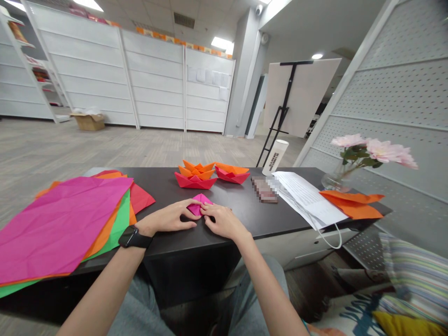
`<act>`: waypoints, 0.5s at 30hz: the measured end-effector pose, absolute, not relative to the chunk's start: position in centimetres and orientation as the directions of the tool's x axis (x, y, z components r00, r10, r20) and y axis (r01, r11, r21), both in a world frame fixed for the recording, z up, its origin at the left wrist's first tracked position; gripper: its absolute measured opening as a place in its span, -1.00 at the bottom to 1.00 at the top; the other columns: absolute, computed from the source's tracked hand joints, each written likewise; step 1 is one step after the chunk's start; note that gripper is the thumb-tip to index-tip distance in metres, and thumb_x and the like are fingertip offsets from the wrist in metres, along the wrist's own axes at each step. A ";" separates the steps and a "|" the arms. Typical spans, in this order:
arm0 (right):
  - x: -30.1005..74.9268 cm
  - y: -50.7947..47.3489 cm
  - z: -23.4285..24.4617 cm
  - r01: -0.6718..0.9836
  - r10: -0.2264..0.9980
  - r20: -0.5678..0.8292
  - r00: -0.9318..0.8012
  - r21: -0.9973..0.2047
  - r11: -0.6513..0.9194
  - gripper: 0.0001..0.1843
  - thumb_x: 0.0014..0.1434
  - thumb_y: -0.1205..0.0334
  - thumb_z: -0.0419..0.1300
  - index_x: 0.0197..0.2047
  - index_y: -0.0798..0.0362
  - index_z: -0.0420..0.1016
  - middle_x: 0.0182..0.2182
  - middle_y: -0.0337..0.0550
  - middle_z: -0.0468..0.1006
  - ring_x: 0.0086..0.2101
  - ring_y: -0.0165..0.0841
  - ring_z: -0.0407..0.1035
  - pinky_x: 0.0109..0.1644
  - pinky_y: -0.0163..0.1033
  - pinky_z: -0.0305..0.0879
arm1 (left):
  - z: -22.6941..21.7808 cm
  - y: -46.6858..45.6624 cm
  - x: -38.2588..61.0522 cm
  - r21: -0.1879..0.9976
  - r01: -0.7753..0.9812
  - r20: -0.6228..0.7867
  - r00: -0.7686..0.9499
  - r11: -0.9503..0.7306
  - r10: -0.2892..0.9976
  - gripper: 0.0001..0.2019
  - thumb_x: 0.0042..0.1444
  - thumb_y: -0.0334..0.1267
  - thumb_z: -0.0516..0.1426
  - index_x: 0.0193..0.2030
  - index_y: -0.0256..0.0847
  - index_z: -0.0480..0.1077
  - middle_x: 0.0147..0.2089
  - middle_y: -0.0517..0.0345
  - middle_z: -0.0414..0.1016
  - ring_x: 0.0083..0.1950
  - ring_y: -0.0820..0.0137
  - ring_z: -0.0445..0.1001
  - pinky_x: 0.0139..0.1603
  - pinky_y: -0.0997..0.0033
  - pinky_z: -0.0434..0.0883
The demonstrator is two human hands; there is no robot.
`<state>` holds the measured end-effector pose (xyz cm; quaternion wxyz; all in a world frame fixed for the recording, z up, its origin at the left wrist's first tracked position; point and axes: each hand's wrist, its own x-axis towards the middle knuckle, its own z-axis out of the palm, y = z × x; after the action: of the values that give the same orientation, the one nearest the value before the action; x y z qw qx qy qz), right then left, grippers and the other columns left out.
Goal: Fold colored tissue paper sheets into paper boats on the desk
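Note:
A small folded pink paper lies on the dark table near its front edge. My left hand, with a black watch on its wrist, presses its fingertips on the paper's left side. From the right, my right hand pinches the paper's near edge. Both hands rest on the tabletop with fingers curled onto the paper.
A stack of large pink, green, orange and red sheets covers the table's left. Folded red and orange paper shapes sit behind the hands. White papers, orange sheets, a white cup and a vase of pink flowers stand right.

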<state>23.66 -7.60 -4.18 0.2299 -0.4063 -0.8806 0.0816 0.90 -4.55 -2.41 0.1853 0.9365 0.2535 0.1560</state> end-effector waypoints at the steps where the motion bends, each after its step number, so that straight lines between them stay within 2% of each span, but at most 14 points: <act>1: 23.7 -7.6 -4.2 0.679 0.755 0.340 -0.561 -0.334 0.654 -0.62 0.24 0.39 0.08 0.05 -0.04 0.57 0.11 -0.19 0.53 0.19 -0.31 0.32 0.30 -0.17 0.22 | -2.4 -4.5 0.9 0.440 0.418 0.181 0.826 -0.795 0.534 -0.75 0.22 -0.11 0.16 -0.01 -0.01 0.57 0.37 0.11 0.29 0.35 0.19 0.28 0.34 0.28 0.18; 6: 23.6 -7.6 -4.3 0.661 0.734 0.410 -0.541 -0.332 0.673 -0.61 0.25 0.41 0.07 0.06 0.01 0.56 0.10 -0.15 0.55 0.13 -0.31 0.39 0.27 -0.19 0.25 | -2.5 -4.6 0.9 0.467 0.453 0.126 0.816 -0.759 0.564 -0.72 0.25 -0.06 0.13 0.03 0.05 0.55 0.32 0.17 0.37 0.35 0.18 0.29 0.33 0.29 0.19; 10: 23.7 -7.7 -4.4 0.609 0.678 0.414 -0.607 -0.305 0.732 -0.64 0.25 0.34 0.11 0.07 0.04 0.56 0.07 -0.12 0.56 0.09 -0.30 0.43 0.27 -0.22 0.23 | -2.6 -4.5 0.9 0.473 0.463 0.114 0.811 -0.749 0.573 -0.71 0.23 -0.04 0.14 0.04 0.05 0.54 0.34 0.17 0.34 0.38 0.18 0.24 0.34 0.27 0.16; 12: 23.6 -7.8 -4.4 0.632 0.700 0.391 -0.598 -0.307 0.712 -0.65 0.27 0.29 0.12 0.08 0.02 0.56 0.07 -0.13 0.56 0.10 -0.28 0.43 0.24 -0.23 0.26 | -2.6 -4.4 0.8 0.475 0.471 0.106 0.808 -0.743 0.580 -0.71 0.24 -0.06 0.14 0.05 0.04 0.54 0.36 0.15 0.28 0.40 0.19 0.21 0.36 0.27 0.14; 15: 23.5 -7.8 -4.4 0.750 0.797 0.370 -0.477 -0.302 0.588 -0.70 0.32 0.22 0.10 0.00 -0.04 0.61 -0.03 -0.14 0.63 0.02 -0.23 0.49 0.14 -0.22 0.34 | -2.6 -4.3 0.7 0.461 0.492 0.094 0.801 -0.738 0.592 -0.71 0.25 -0.07 0.12 0.06 0.04 0.53 0.39 0.15 0.23 0.40 0.19 0.21 0.36 0.26 0.15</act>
<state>23.51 -7.80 -4.43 0.2413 -0.4510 -0.8579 0.0490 0.75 -4.34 -2.58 0.2122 0.9248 0.2930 0.1178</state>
